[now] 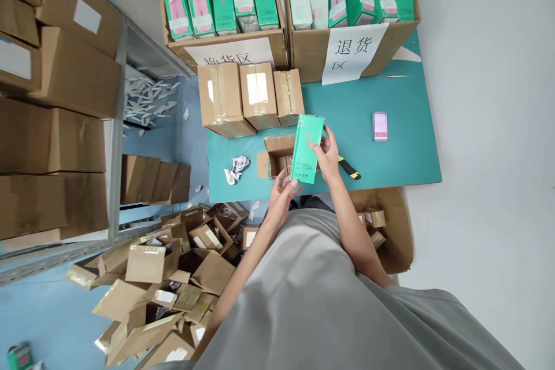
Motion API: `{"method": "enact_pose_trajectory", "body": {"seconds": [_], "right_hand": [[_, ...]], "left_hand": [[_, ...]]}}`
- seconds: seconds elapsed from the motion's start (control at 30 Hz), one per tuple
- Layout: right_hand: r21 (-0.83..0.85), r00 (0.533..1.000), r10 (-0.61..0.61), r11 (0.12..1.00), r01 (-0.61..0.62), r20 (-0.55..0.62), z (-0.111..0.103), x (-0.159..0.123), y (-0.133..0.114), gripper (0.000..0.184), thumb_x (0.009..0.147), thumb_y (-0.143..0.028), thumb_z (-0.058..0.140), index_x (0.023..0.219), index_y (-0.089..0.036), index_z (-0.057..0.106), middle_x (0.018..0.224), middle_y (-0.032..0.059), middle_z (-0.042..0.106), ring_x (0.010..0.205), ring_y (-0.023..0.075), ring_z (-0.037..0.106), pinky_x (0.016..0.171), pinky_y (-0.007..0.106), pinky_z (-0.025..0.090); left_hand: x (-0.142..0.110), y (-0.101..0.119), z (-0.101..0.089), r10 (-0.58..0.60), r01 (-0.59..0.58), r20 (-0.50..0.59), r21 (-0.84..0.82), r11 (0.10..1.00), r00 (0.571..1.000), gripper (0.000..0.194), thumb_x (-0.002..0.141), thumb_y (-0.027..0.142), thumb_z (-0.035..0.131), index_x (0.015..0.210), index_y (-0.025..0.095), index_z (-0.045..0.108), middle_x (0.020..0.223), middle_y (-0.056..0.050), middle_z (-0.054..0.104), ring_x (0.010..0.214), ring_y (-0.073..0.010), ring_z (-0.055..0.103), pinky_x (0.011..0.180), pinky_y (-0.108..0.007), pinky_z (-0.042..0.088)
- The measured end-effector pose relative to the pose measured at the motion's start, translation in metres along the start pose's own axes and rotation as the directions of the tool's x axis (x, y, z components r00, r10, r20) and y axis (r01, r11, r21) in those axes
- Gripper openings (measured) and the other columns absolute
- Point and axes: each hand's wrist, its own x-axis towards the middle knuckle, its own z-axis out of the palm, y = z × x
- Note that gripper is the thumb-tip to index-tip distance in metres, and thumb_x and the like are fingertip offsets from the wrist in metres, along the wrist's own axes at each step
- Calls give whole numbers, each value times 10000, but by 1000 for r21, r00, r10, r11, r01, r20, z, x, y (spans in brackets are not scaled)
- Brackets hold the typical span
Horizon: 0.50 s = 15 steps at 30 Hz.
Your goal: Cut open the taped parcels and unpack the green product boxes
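Note:
Between my two hands is a green product box (pixel 307 153) with small print on its face, held above the table's front edge. My left hand (pixel 281 195) grips its lower left corner, thumb at the bottom edge. My right hand (pixel 328 156) has its thumb on the printed face and its fingers round the right side. Behind and below the green box stands an opened brown carton (pixel 277 150), partly hidden by it. A black and yellow utility knife (pixel 349 167) lies on the table just right of my right hand.
Three taped cartons (pixel 259 95) stand behind on the green table (pixel 403 156), before two large boxes (pixel 225 40) (pixel 303 58) of green packages. Crumpled paper (pixel 236 169) lies left, a phone-like item (pixel 380 126) right. Empty cartons (pixel 173 295) pile on the floor; shelves (pixel 113 185) hold more.

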Motion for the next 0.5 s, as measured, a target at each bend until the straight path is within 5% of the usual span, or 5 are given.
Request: {"method": "enact_pose_trajectory", "body": {"seconds": [0.13, 0.33, 0.5], "right_hand": [[35, 1000, 7, 999, -8, 7, 5, -1, -1, 975, 942, -723, 752, 1754, -308, 406, 1572, 126, 702, 1456, 351, 677, 1264, 576, 548], [12, 999, -15, 1000, 15, 47, 19, 3, -18, 991, 897, -794, 784, 1686, -271, 493, 1618, 147, 670, 1458, 349, 678, 1276, 548, 543], [-87, 998, -55, 995, 56, 11, 40, 5, -21, 1159, 875, -793, 832, 1766, -225, 356, 1639, 201, 635, 1395, 341, 718, 1198, 505, 607]], "left_hand": [[8, 4, -1, -11, 11, 30, -2, 1000, 1000, 804, 669, 448, 1070, 1353, 243, 699, 1395, -122, 763, 1383, -359, 712, 1201, -571, 584], [25, 12, -9, 57, -55, -71, 32, 998, 996, 859, 587, 388, 1097, 1345, 218, 730, 1376, -118, 780, 1361, -327, 715, 1236, -500, 548], [31, 25, -11, 238, -214, -119, 184, 959, 964, 937, 595, 318, 1083, 1450, 230, 708, 1396, -120, 734, 1387, -333, 676, 1204, -463, 574]]}}
